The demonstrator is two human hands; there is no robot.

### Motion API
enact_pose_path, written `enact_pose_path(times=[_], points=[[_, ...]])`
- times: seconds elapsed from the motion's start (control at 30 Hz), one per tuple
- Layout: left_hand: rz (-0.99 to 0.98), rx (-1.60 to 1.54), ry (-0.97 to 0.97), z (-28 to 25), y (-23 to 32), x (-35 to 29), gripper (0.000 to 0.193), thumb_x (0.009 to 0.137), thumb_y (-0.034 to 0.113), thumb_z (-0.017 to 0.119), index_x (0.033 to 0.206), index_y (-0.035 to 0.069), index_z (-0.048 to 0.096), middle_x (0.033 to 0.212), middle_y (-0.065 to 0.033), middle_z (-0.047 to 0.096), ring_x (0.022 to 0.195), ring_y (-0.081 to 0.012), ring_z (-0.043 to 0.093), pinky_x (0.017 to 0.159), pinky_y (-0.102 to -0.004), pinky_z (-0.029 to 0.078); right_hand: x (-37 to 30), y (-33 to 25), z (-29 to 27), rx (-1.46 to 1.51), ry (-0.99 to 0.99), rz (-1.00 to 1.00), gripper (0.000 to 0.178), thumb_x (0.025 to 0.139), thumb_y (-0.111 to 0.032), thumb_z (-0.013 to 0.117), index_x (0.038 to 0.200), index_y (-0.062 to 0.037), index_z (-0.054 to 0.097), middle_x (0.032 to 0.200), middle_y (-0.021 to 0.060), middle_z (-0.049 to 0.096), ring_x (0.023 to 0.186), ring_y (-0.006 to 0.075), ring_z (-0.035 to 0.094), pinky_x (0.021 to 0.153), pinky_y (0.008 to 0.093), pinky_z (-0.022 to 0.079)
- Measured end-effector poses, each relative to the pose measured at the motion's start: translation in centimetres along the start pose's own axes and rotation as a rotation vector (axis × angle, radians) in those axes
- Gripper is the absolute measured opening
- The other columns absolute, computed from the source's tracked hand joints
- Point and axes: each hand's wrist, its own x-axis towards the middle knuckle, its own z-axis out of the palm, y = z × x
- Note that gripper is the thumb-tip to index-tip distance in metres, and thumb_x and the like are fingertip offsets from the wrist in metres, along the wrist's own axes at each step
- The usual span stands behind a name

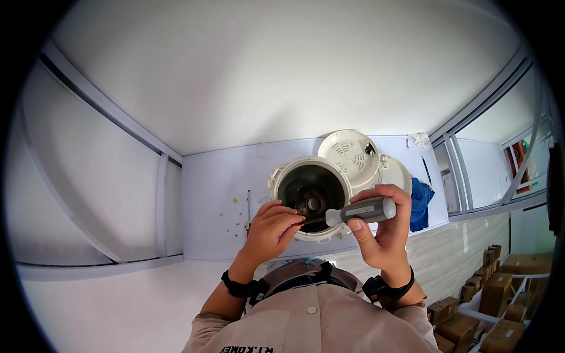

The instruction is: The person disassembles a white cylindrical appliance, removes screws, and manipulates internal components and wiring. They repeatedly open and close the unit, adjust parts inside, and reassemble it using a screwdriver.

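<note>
Your right hand (385, 226) is wrapped around the grey, rubbery handle of a screwdriver (360, 210), whose butt end is white and rounded. Its thin dark metal shaft runs toward 9 o'clock, across the near rim of the cooker (312, 197). Your left hand (272, 226) meets it there, fingertips pinched together on the shaft near the tip, over the rim at about 7 o'clock of the opening.

The cooker is a round, cream plastic shell standing on the pale bench (218, 200) just beyond your hands. Its inside is dark and stained, with a round metal plate and a small raised hub at the centre. At 1 o'clock of it the lid (348, 153) stands tipped open, a smooth white disc with moulded ribs and vent slots on its face.

At 3 o'clock of the cooker a crumpled blue cloth (421, 203) lies at the bench edge. At 9 o'clock a few tiny screws (235, 220) are scattered on the bench. Black straps circle both of your wrists. Brown cardboard boxes (494, 294) sit stacked on the floor at 4 o'clock.
</note>
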Motion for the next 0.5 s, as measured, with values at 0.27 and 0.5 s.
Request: enact_pose_path(times=[0.27, 0.5], points=[[0.017, 0.179, -0.075, -0.1, -0.3, 0.1, 0.016, 0.090, 0.016, 0.081, 0.104, 0.009, 0.077, 0.108, 0.0009, 0.081, 0.122, -0.0251, 0.070, 0.125, -0.0546, 0.035, 0.1, 0.8, 1.0, 0.009, -0.003, 0.019, 0.062, 0.094, -0.007, 0.081, 0.143, -0.0031, 0.041, 0.122, 0.0181, 0.066, 0.104, 0.0213, 0.069, 0.088, 0.0348, 0.058], [-0.048, 0.155, -0.124, -0.4, -0.8, -0.1, 0.079, 0.082, 0.041, 0.089, 0.146, 0.006, 0.057, 0.135, -0.0026, 0.072, 0.145, -0.0293, 0.053, 0.127, -0.0587, 0.028, 0.1, 1.8, 1.1, -0.176, -0.048, -0.129, 0.058, 0.090, -0.009, 0.083, 0.136, -0.0027, 0.049, 0.114, 0.0196, 0.072, 0.098, 0.0271, 0.073, 0.086, 0.0367, 0.058]])
